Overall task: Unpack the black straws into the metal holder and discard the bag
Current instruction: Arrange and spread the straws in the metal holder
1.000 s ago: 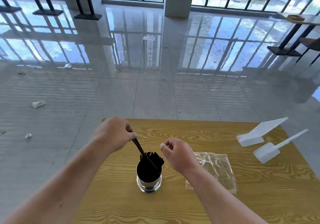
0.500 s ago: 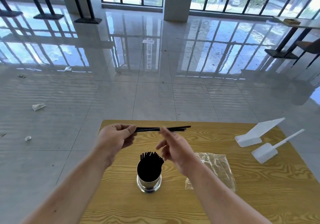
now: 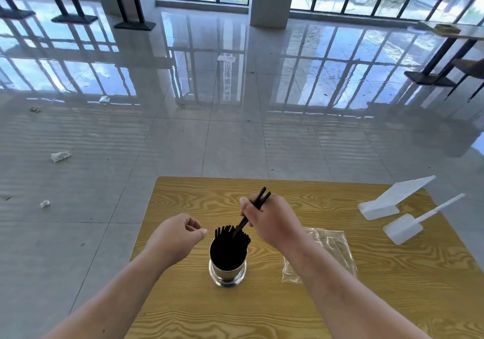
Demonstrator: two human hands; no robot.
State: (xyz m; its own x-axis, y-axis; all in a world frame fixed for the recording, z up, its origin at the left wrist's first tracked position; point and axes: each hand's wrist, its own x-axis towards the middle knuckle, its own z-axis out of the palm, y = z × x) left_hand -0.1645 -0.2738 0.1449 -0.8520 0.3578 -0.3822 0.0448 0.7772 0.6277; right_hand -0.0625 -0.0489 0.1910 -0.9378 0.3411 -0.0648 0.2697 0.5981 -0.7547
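Straws now in right hand

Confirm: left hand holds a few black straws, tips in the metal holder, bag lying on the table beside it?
No. The head view shows the right hand holding those straws; the left hand holds nothing. The rest stands: tips in the metal holder, bag lying on the table beside it.

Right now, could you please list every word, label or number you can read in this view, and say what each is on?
No text is readable.
The floor reflection shows a vertical strip of characters, too blurred to read.
The paper on the floor has marks too small to read.
No print shows on the holder, straws, bag or scoops.
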